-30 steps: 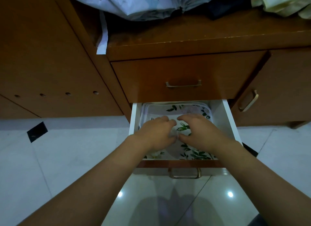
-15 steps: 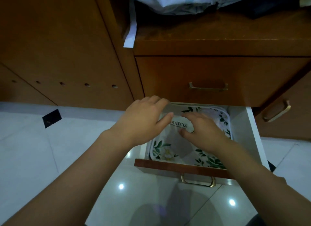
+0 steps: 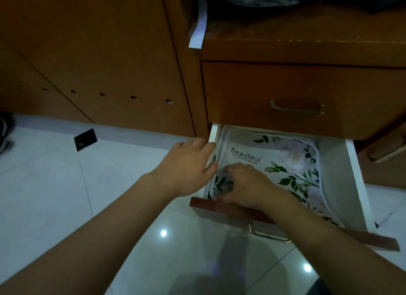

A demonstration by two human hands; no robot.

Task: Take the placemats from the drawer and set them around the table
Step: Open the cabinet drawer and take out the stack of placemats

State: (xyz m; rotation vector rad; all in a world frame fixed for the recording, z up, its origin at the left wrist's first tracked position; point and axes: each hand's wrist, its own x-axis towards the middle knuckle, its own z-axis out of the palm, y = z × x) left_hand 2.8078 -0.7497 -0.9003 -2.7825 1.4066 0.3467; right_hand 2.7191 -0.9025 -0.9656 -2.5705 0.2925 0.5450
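Observation:
The lower drawer of a brown wooden cabinet stands pulled out, white inside. A stack of white placemats with green leaves, pale flowers and the word "Beautiful" lies flat in it. My right hand is inside the drawer at the stack's near left corner, fingers curled down onto the mats' edge; whether it pinches a mat is hidden. My left hand hovers at the drawer's left wall, fingers straight, thumb by the mats' left edge.
Above the open drawer is a closed drawer with a metal handle. A tall wooden side panel stands to the left. The floor is glossy white tile with a black tape square. Cloth and a white strip hang from the cabinet top.
My left hand moved from the mats' middle out to the drawer's left wall. My right hand slid from the middle to the stack's near left corner. The view shifted left and closer.

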